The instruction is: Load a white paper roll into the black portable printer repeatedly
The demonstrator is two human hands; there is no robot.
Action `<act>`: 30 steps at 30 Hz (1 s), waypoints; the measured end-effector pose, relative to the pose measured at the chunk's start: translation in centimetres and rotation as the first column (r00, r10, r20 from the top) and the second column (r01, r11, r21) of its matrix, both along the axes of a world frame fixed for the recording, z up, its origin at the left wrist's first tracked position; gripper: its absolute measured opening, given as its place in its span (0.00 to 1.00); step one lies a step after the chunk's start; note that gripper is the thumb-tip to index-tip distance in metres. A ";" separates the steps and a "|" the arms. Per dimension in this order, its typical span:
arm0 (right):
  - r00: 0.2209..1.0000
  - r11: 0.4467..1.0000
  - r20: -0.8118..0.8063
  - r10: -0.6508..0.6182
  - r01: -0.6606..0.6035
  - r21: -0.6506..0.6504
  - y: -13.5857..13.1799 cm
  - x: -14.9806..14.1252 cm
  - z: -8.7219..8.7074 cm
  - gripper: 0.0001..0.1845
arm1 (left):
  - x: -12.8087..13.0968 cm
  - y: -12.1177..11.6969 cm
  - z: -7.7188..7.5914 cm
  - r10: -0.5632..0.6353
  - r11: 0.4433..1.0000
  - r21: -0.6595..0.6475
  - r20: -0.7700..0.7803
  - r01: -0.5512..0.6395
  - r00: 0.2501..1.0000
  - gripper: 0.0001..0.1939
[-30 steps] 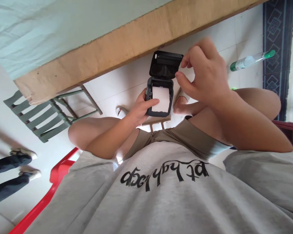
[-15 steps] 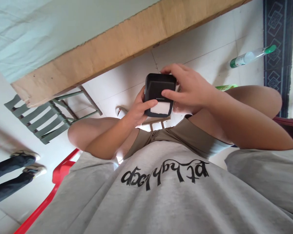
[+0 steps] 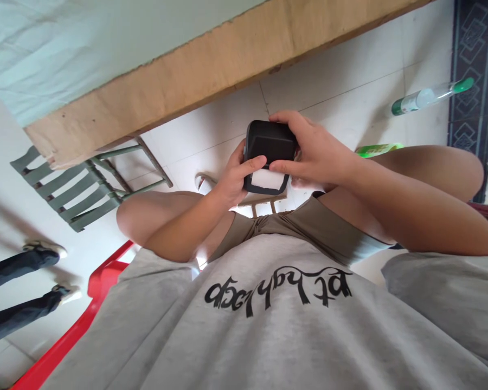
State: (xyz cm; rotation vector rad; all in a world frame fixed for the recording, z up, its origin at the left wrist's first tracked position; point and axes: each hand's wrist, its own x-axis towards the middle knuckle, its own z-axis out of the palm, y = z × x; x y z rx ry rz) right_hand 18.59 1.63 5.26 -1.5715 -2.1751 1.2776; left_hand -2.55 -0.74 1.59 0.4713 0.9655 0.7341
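Observation:
Between my hands, above my lap, is a small black rounded box-shaped device [image 3: 270, 138] with a white patch [image 3: 267, 180] on its lower face. My left hand [image 3: 238, 174] grips its left side, the thumb lying across the front near the top of the white patch. On the other side, my right hand [image 3: 309, 146] holds the device with the index finger over the top right corner. My right thumb presses the front, close to the left thumb. Fingers behind the device are hidden.
A wooden-edged table [image 3: 166, 100] stretches across the top. A folding stool [image 3: 71, 187] stands at left beside a red plastic chair [image 3: 100, 292]. On the floor at right lies a green-capped bottle [image 3: 429, 97]. Another person's legs [image 3: 24, 265] are at far left.
My right thumb has moved lower on the device, now near the left thumb and the white patch. The other person's feet are farther apart. The view has shifted slightly.

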 end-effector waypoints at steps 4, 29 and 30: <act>0.999 0.998 -0.007 0.032 -0.032 0.062 -0.2 -0.1 -0.4 0.45 | -0.1 0.0 0.1 -0.004 1.000 0.025 -0.001 0.004 1.000 0.25; 0.989 0.982 0.151 0.004 -0.033 0.187 -0.2 -0.3 -1.3 0.44 | 1.2 0.6 -0.3 0.179 0.966 -0.196 0.025 -0.171 0.984 0.22; 0.990 0.977 0.142 0.005 -0.035 0.212 -0.2 -0.2 -1.4 0.45 | 1.2 0.6 -0.3 0.176 0.965 -0.198 0.010 -0.170 0.984 0.23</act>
